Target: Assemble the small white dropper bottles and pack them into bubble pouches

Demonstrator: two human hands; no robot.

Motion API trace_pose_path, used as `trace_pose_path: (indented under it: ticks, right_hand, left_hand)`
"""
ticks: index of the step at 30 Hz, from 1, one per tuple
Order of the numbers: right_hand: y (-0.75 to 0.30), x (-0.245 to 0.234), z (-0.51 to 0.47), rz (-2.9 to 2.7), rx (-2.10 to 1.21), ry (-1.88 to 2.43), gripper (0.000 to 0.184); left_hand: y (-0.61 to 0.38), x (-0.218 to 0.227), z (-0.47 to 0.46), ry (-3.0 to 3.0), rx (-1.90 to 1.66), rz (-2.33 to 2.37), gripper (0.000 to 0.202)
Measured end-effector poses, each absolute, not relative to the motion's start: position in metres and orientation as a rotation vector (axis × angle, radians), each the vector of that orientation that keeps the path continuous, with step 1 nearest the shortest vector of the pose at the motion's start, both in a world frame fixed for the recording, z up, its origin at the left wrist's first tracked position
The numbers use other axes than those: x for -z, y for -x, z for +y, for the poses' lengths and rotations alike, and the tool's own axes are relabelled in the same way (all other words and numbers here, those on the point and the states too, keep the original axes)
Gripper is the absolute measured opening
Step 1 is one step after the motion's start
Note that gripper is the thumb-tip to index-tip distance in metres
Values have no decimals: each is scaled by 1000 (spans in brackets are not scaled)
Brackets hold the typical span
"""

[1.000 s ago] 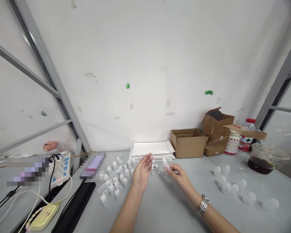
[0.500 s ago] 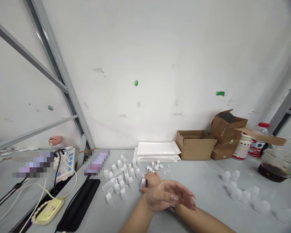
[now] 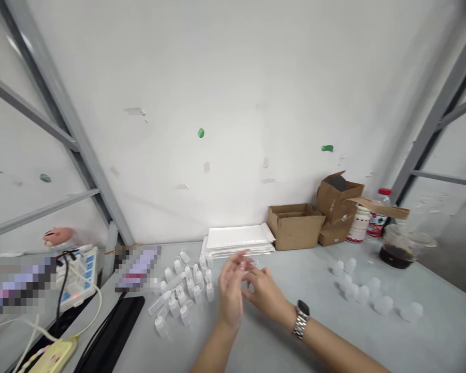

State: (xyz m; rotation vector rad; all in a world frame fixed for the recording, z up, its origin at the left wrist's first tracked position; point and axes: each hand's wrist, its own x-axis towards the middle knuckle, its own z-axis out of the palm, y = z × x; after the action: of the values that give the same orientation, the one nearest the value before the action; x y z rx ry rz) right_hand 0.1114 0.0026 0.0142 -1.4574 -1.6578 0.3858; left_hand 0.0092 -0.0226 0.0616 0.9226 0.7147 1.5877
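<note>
My left hand (image 3: 230, 292) is raised over the table with its palm turned right and its fingers curled loosely. My right hand (image 3: 267, 291), with a watch (image 3: 302, 318) on its wrist, meets it from the right; its bent fingertips reach into the left palm. Whatever lies between the fingers is too small or hidden to make out. Left of the hands stands a group of small white dropper bottles (image 3: 184, 290), with one bottle (image 3: 209, 292) at the group's right edge. Small clear-white pieces (image 3: 257, 264) show just behind the fingers; the left hand hides others.
Behind the hands lie stacked white sheets (image 3: 238, 237), beside an open cardboard box (image 3: 298, 230) and a brown paper bag (image 3: 336, 212). Several translucent pieces (image 3: 363, 294) and a bowl of dark liquid (image 3: 398, 254) are on the right. A black pad (image 3: 114, 331) and power strip (image 3: 79, 274) are left.
My right hand has left the small bottle, which now stands with the group, and drawn back to the right. My uncrossed hands now meet at the fingers. The view has turned rightward.
</note>
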Motion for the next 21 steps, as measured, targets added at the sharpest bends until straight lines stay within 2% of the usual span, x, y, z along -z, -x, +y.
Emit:
trace_pose_path:
  ticks: [2, 5, 8, 11, 14, 21]
  right_hand:
    - [-151, -25, 7, -2018, -159, 1459, 6]
    - [-208, -41, 13, -2319, 501, 1674, 21]
    - [-255, -49, 16, -2346, 802, 1850, 23]
    - [-290, -50, 20, -2306, 778, 2021, 16]
    - [-312, -46, 25, -2275, 708, 2107, 20]
    - [-320, -37, 33, -2362, 549, 2112, 14]
  left_hand:
    - [-7, -57, -15, -927, -1739, 974, 23]
    - [-5, -41, 0, -1090, -1683, 1201, 20]
    - [-5, -23, 11, -1146, -1565, 1220, 29]
    - [-7, -14, 14, -1383, -1378, 1489, 40]
    - [-7, -9, 16, -1713, -1093, 1782, 42]
    - [-5, 8, 24, -2185, -861, 1858, 34]
